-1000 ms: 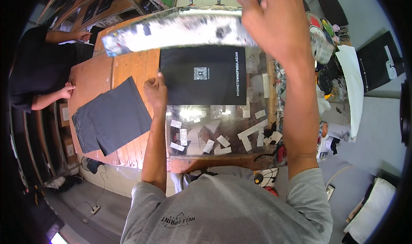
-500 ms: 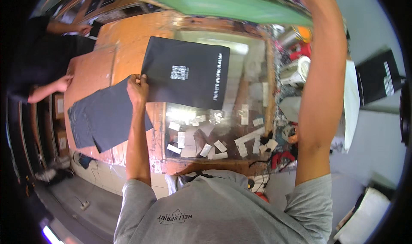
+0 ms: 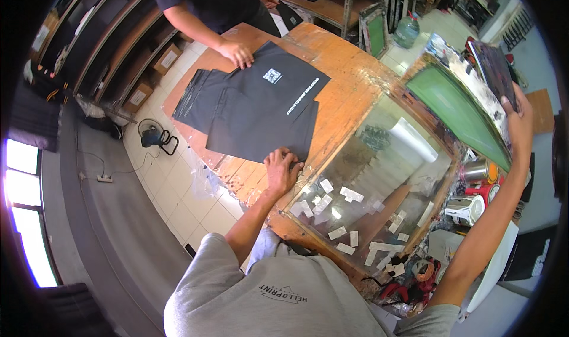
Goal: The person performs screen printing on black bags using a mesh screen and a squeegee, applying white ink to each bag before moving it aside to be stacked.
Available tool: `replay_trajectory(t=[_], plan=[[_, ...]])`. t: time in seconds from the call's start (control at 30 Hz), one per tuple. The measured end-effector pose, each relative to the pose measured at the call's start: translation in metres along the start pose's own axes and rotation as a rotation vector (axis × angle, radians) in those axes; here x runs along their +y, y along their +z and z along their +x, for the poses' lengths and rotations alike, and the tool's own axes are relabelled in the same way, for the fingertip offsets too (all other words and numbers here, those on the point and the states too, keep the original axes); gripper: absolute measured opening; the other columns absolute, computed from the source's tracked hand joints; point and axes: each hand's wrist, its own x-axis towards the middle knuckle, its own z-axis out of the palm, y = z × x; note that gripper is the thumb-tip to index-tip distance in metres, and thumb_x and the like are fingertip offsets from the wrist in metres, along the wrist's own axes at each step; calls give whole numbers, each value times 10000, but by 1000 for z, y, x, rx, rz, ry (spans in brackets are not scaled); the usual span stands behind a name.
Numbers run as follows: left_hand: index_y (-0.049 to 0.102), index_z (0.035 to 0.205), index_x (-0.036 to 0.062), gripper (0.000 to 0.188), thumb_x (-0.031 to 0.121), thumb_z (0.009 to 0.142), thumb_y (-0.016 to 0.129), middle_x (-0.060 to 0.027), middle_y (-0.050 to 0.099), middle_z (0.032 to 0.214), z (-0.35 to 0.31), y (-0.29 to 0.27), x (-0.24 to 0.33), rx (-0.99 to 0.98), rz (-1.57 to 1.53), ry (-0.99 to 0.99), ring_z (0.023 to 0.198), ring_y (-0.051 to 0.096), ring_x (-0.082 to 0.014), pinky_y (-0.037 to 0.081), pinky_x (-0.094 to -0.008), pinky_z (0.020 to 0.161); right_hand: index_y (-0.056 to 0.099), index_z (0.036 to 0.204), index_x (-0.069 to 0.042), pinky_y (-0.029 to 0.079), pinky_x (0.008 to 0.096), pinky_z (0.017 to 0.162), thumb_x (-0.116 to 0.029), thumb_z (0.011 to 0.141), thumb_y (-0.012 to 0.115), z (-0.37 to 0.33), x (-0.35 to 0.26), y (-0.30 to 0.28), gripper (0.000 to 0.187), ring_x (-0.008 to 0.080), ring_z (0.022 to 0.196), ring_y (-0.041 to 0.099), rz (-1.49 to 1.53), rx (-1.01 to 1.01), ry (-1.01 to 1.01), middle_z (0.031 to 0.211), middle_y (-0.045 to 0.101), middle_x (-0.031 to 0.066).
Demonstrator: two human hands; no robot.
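My left hand [image 3: 281, 171] has its fingers curled at the near right corner of a plain black plastic bag [image 3: 252, 141], which lies flat on the wooden table. A printed black bag [image 3: 296, 79] with a white square code and white lettering overlaps it, and another person's hand [image 3: 237, 54] touches its left edge. On the far right my right hand [image 3: 519, 115] grips the end of a dark, flat squeegee [image 3: 495, 70] at the raised green printing screen [image 3: 453, 109]. The screen's upper frame is smeared with ink.
A glass panel [image 3: 379, 177] in the wooden table [image 3: 341, 58] has several bits of white tape on it. Ink cans [image 3: 465, 209] and red clutter stand along its right side. Shelves [image 3: 112, 47] line the left, with a floor fan [image 3: 153, 134] and its cord nearby.
The view has turned left. The printed bag has gone from the glass panel to the bags on the left, and the other person's hand now touches it. My left hand is now on the plain bag.
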Motion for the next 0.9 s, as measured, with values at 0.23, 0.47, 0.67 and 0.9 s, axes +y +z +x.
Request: replay_trajectory(t=[0.23,0.47,0.67,0.9], plan=[[743,812,50,212,246,866,800,-41,676,838,41,-16,-3,-146,-488,-489,773,602,-164,449,-374,730,562,1432,27,374,308,1128,-15,944,641,-3,8,5,496,181,1279,570,2,-46,-11,1392,631,112],[732,829,-14,205,143,811,862,-45,672,746,52,-9,-38,-313,-414,-471,696,602,-127,489,-301,650,591,1391,32,411,296,1067,6,916,637,-21,-26,12,477,177,1175,614,85,-26,-9,1314,668,120],[694,795,-12,239,204,868,769,-136,697,768,53,-23,-17,-114,-349,-506,723,653,-230,513,-362,725,591,1384,35,419,292,1051,13,913,632,-28,-38,14,474,179,1175,620,72,-20,5,1291,677,124],[645,1292,118,423,379,960,673,-238,469,1539,57,-16,57,-432,-111,-34,1513,312,-389,145,-707,1177,607,1370,27,424,298,1040,11,894,625,-27,-40,11,476,183,1166,625,39,-16,12,1262,693,128]])
